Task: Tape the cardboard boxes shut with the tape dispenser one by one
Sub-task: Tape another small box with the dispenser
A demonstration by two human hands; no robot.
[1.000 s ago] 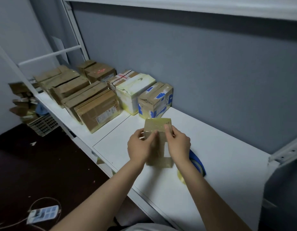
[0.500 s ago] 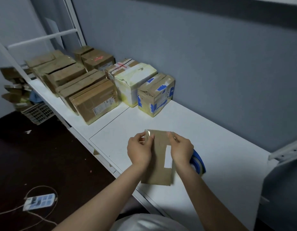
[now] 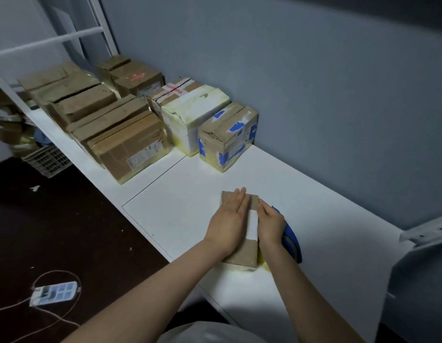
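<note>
A small brown box (image 3: 242,254) lay flat on the white shelf (image 3: 178,214), near its front edge. The left hand (image 3: 230,219) lay on the box's top with its fingers straight and together, palm down, covering the left half. The right hand (image 3: 270,224) was at the box's right edge, fingers touching it. Whether they gripped the edge or only pressed on it could not be told. Between the two hands a white label (image 3: 252,225) showed on the box's top.

Just right of the box, partly hidden by the right hand, lay the blue dispenser (image 3: 293,243). Well behind the box and to its left, a blue-taped box (image 3: 227,134) stood against the grey wall (image 3: 314,95). A white box (image 3: 187,120) stood beside it and brown boxes (image 3: 126,144) farther left. Left of the box, down on the dark floor, were a power strip (image 3: 54,293) and, farther back, a basket (image 3: 47,160).
</note>
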